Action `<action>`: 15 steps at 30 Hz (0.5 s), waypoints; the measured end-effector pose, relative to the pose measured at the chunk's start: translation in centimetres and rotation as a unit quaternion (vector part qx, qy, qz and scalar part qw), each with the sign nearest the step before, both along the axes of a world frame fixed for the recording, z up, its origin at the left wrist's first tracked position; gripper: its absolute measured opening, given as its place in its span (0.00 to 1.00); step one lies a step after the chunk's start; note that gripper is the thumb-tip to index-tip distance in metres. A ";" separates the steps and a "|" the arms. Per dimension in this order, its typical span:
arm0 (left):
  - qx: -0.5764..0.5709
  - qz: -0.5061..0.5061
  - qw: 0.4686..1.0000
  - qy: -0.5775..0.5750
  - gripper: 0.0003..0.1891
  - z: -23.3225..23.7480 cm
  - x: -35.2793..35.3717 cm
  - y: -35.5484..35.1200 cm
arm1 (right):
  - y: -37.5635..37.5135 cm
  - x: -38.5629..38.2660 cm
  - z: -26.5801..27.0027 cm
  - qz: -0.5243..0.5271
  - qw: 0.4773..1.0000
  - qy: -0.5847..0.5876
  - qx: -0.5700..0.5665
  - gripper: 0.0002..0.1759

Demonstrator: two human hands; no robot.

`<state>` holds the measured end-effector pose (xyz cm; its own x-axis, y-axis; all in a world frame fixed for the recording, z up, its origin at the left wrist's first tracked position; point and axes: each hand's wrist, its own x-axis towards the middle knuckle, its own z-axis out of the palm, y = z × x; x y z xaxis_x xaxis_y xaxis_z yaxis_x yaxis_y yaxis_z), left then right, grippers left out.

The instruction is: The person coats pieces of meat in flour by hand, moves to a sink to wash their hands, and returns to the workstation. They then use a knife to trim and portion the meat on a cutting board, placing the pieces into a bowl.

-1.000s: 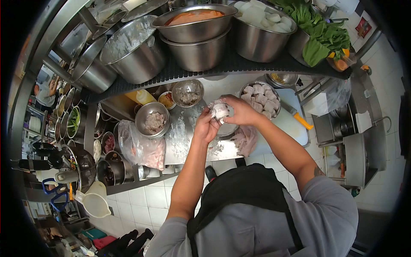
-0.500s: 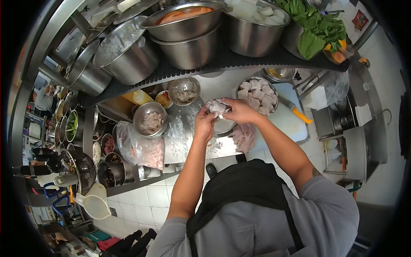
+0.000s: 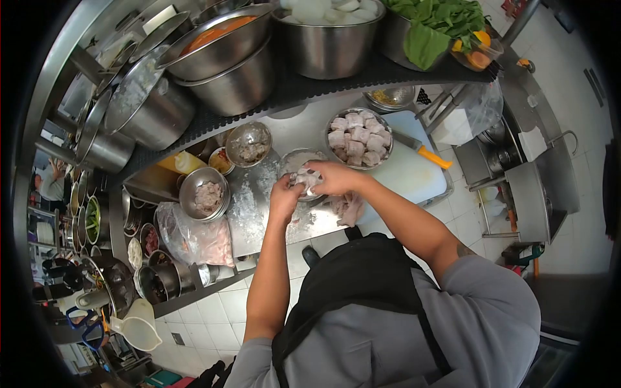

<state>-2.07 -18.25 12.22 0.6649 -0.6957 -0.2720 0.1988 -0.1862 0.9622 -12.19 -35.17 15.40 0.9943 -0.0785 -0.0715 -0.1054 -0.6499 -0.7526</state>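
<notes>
My left hand (image 3: 285, 196) and my right hand (image 3: 331, 178) meet over a metal bowl of white flour (image 3: 300, 157). Between their closed fingers is a flour-dusted piece of meat (image 3: 306, 179), partly covered by the fingers. A steel bowl of floured meat pieces (image 3: 359, 138) stands just beyond my right hand. Close to my right wrist, a pale raw sheet of meat (image 3: 346, 208) lies at the counter's front edge. Left of my hands is a bowl of minced meat (image 3: 206, 197), and behind it a bowl with paste remains (image 3: 250, 143).
A knife with a yellow handle (image 3: 435, 157) rests on the pale cutting board (image 3: 404, 171). A plastic bag of meat (image 3: 210, 240) lies at the left. Overhead, a dark shelf (image 3: 304, 97) carries large steel pots and leafy greens (image 3: 430, 35). A sink (image 3: 540, 194) stands at right.
My hands have lowered closer to the flour bowl, still holding the floured meat piece. The head view has shifted, so the counter and shelf appear further left.
</notes>
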 end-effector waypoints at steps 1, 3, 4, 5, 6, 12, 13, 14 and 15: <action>0.010 -0.001 1.000 -0.008 0.18 -0.6 0.0 0.4 | 0.0 0.0 -0.3 0.017 1.000 0.009 0.000 0.41; 0.017 -0.004 1.000 0.007 0.23 -1.5 -0.3 0.8 | 0.2 -0.2 -0.8 0.054 0.998 0.027 0.002 0.41; 0.009 0.005 1.000 0.015 0.25 -1.6 -0.5 1.1 | 0.5 -0.3 -0.4 0.052 0.998 0.039 -0.005 0.40; 0.001 0.016 1.000 0.023 0.27 -1.7 -0.7 1.2 | 0.5 -0.3 -0.6 0.064 0.997 0.034 -0.007 0.39; 0.003 0.003 1.000 0.011 0.26 -1.9 -0.6 1.4 | 0.5 -0.2 -1.1 0.078 0.997 0.029 -0.009 0.39; -0.005 -0.001 0.999 0.032 0.23 -0.9 -0.5 1.7 | 0.1 0.1 -0.6 0.059 0.994 0.083 0.029 0.34; -0.014 0.011 0.999 0.037 0.23 -0.4 -0.6 1.7 | -0.3 0.0 0.3 0.038 0.991 0.120 0.054 0.33; -0.022 0.023 0.999 0.042 0.22 0.0 -0.6 1.9 | -0.9 0.0 -0.1 0.024 0.992 0.097 0.079 0.32; -0.031 0.037 0.998 0.038 0.22 0.3 -0.6 2.1 | -1.9 -0.2 -1.0 0.010 0.992 0.072 0.103 0.30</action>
